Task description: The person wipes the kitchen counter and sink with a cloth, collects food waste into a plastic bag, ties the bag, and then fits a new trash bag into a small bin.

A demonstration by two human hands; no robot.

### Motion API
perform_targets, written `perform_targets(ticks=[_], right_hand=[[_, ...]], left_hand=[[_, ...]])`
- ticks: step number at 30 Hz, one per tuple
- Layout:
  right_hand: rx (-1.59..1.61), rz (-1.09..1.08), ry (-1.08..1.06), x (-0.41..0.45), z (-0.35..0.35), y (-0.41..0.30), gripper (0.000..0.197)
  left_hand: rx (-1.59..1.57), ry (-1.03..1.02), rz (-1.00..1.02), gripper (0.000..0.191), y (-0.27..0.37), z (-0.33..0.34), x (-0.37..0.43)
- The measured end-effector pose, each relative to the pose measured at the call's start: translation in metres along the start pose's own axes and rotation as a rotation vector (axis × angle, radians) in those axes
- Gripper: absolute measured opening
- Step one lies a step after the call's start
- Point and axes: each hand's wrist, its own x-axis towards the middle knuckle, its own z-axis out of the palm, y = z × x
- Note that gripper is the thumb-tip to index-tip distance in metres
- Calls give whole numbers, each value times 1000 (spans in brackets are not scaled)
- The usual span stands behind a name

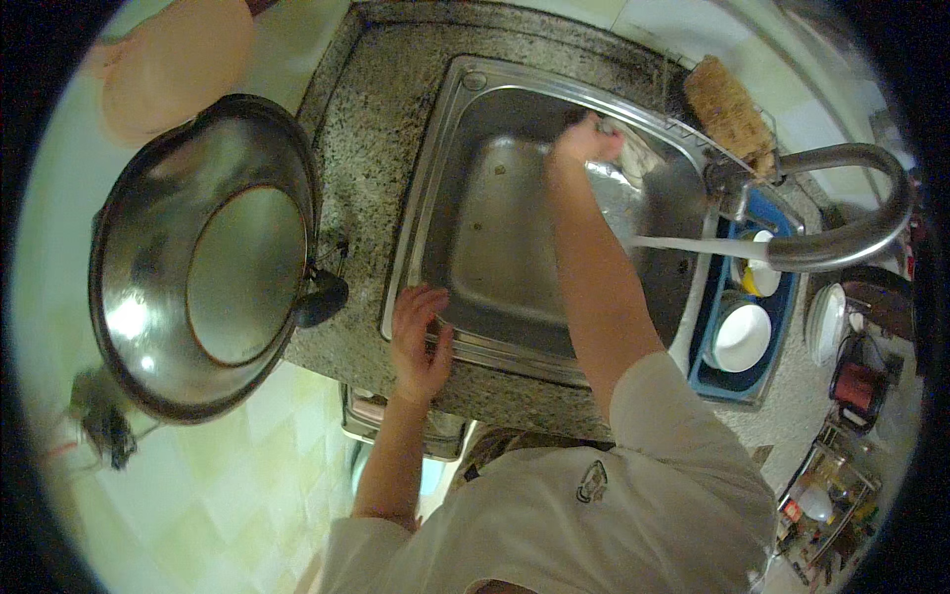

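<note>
My right hand, blurred, reaches into the far side of the stainless steel sink. Its fingers are against a pale, crumpled cloth and seem to grip it by the sink's back wall. From the curved metal faucet a stream of water runs into the basin, beside my right forearm. My left hand rests on the sink's front left corner, fingers spread over the rim and holding nothing. Small bits of residue dot the basin floor.
A large metal wok hangs on the left wall, with a round wooden board above it. A blue tub holding white bowls stands right of the sink. Behind the faucet, a wire rack holds a tan scrubbing pad.
</note>
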Motion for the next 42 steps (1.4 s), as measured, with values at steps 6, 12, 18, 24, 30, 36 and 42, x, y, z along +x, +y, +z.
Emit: perform_targets(ticks=[6, 12, 18, 24, 30, 36, 42], right_hand=[[14, -164, -703, -134, 4, 5, 19], [-398, -257, -1563, -144, -125, 15, 19], [-908, -566, -2225, -112, -191, -10, 26], [-1149, -413, -1514, -23, -121, -37, 34], [-542, -457, -1208, -36, -32, -23, 38], [-935, -1025, -1384, -102, -69, 54, 35], [-1050, -1117, -1711, -38, -175, 11, 30]], left_hand=[[10, -57, 41, 26, -5, 5, -3], [13, -69, 94, 25, -3, 4, 2], [64, -70, 119, 24, -2, 6, 3], [143, -79, 66, 25, -1, 1, -3], [110, -71, 59, 25, -1, 5, -4], [118, -70, 87, 24, -3, 11, -5], [156, -14, 128, 23, -3, 8, -6]])
